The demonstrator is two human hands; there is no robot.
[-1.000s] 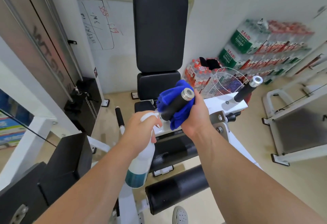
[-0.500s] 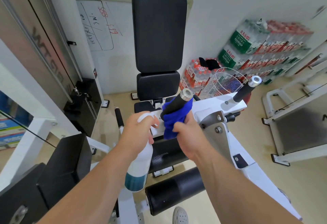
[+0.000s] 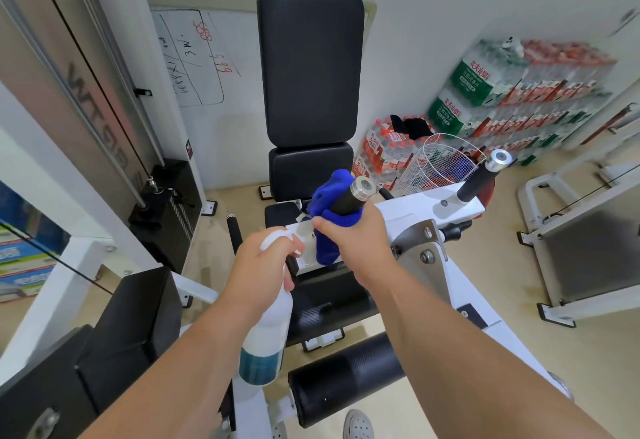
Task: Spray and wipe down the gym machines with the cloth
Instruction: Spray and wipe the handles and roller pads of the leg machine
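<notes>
Both hands are full. The right hand (image 3: 356,236) is curled round the blue cloth (image 3: 327,196), wrapping it about the black grip (image 3: 346,203) of the machine's near handle, just below its metal cap. The left hand (image 3: 263,265) holds the spray bottle (image 3: 266,334) by its neck, fingers curled at the trigger, and the bottle hangs down just beside the cloth.

To wipe well, I judge the cloth should stay wrapped all round the grip and be drawn along its whole length with a twist, so the far side is not missed. The cap wants a pass too. The second grip (image 3: 478,180), well apart to the right, is probably next.

Beyond stands the black backrest (image 3: 310,64), and a roller pad (image 3: 346,376) lies below the arms. A wire basket (image 3: 440,168) and stacked water packs (image 3: 519,92) crowd the right side. The bottle, held so close, could knock the white frame (image 3: 415,210).
</notes>
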